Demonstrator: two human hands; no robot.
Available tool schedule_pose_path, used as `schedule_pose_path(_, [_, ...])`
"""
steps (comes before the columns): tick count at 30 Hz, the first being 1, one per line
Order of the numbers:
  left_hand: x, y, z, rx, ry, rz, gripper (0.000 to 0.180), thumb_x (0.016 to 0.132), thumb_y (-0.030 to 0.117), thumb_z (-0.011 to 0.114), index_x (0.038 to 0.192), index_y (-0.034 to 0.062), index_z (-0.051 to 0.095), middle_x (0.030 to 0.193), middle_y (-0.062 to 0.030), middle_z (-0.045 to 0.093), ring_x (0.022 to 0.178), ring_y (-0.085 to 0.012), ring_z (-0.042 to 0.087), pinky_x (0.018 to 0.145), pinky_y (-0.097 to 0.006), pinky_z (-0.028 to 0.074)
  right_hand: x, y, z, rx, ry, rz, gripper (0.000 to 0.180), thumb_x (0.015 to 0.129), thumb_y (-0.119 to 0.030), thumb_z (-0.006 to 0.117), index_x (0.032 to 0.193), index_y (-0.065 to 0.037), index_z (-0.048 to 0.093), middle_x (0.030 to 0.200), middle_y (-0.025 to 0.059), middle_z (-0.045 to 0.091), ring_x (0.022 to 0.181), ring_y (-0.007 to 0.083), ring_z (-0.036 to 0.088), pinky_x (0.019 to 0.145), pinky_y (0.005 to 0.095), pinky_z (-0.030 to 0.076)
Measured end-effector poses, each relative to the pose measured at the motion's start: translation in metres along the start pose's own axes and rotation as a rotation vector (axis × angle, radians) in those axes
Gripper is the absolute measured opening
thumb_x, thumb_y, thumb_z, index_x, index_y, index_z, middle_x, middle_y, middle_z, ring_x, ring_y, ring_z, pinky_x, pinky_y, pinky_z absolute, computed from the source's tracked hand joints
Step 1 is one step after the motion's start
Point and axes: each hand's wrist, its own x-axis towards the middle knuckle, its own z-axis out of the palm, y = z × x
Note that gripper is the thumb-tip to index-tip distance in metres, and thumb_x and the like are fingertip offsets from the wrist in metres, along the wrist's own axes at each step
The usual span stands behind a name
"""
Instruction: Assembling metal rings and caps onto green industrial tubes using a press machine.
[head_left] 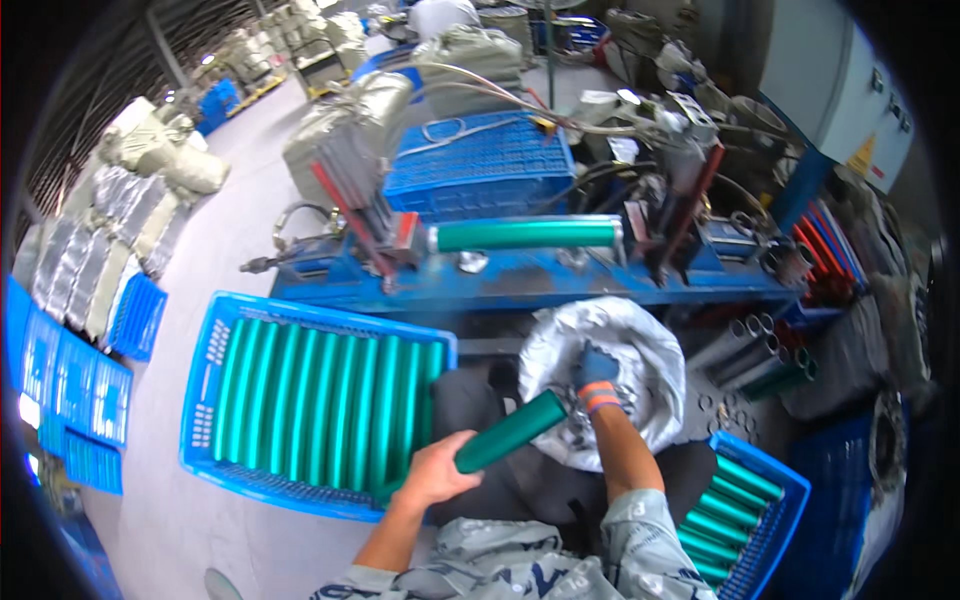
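My bare left hand is wrapped round the lower part of a green tube, which slants up to the right over my lap. Its upper end comes close to the rim of a white woven sack. Inside the sack's mouth is my right hand, in a dark glove with an orange cuff. Its fingers look curled, and whatever is in them is hidden. Small shiny metal pieces lie in the sack. Beyond it, another green tube lies level between the two ends of a blue machine bench.
At the left stands a blue crate with a row of green tubes; another blue crate with tubes is at the lower right. Grey pipes and scattered metal rings sit right of the sack. A blue slatted crate stands behind the bench.
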Motion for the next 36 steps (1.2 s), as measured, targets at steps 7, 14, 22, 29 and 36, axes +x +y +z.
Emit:
schedule_pose_path(7, [0.005, -0.020, 0.006, -0.052, -0.063, 0.025, 0.076, 0.077, 0.028, 0.097, 0.146, 0.0093, 0.072, 0.122, -0.0206, 0.082, 0.113, -0.0378, 0.081, 0.099, -0.047, 0.062, -0.014, 0.006, -0.003, -0.012, 0.175, -0.026, 0.058, 0.083, -0.028, 0.083, 0.139, -0.018, 0.078, 0.111, 0.0214, 0.079, 0.099, 0.0424, 0.079, 0.086, 0.0574, 0.064])
schedule_pose_path(14, [0.011, -0.027, 0.000, -0.174, 0.015, 0.032, 0.076, 0.077, 0.015, 0.098, 0.146, -0.0004, 0.069, 0.114, -0.0109, 0.080, 0.104, -0.0211, 0.074, 0.097, -0.038, 0.060, -0.130, 0.007, -0.118, 0.772, 0.179, 0.165, 0.043, 0.092, -0.051, 0.084, 0.104, -0.010, 0.080, 0.116, 0.0178, 0.078, 0.097, 0.0407, 0.077, 0.090, 0.0525, 0.064])
schedule_pose_path(22, [0.014, -0.020, 0.001, -0.081, 0.003, 0.075, 0.080, 0.078, 0.019, 0.097, 0.151, 0.0016, 0.068, 0.121, -0.0147, 0.081, 0.111, -0.0242, 0.077, 0.103, -0.040, 0.060, -0.273, -0.027, -0.209, 2.825, -0.148, 0.082, 0.076, 0.112, -0.044, 0.075, 0.169, -0.002, 0.047, 0.175, 0.0280, 0.049, 0.152, 0.0500, 0.060, 0.118, 0.0618, 0.061])
schedule_pose_path(29, [0.012, -0.016, -0.001, -0.030, -0.081, 0.013, 0.082, 0.077, 0.021, 0.098, 0.152, 0.0019, 0.068, 0.120, -0.0170, 0.082, 0.110, -0.0266, 0.079, 0.102, -0.041, 0.060, -0.276, -0.040, -0.212, 2.828, -0.156, -0.058, 0.071, 0.112, -0.051, 0.074, 0.166, -0.009, 0.057, 0.172, 0.0242, 0.055, 0.144, 0.0505, 0.066, 0.112, 0.0595, 0.063])
schedule_pose_path(36, [0.011, -0.020, -0.001, -0.015, 0.009, 0.056, 0.083, 0.077, 0.021, 0.098, 0.151, 0.0022, 0.067, 0.121, -0.0190, 0.082, 0.111, -0.0297, 0.080, 0.103, -0.042, 0.061, -0.274, -0.026, -0.207, 2.630, -0.166, -0.094, 0.078, 0.111, -0.058, 0.071, 0.171, -0.012, 0.052, 0.165, 0.0162, 0.065, 0.135, 0.0439, 0.072, 0.108, 0.0550, 0.064])
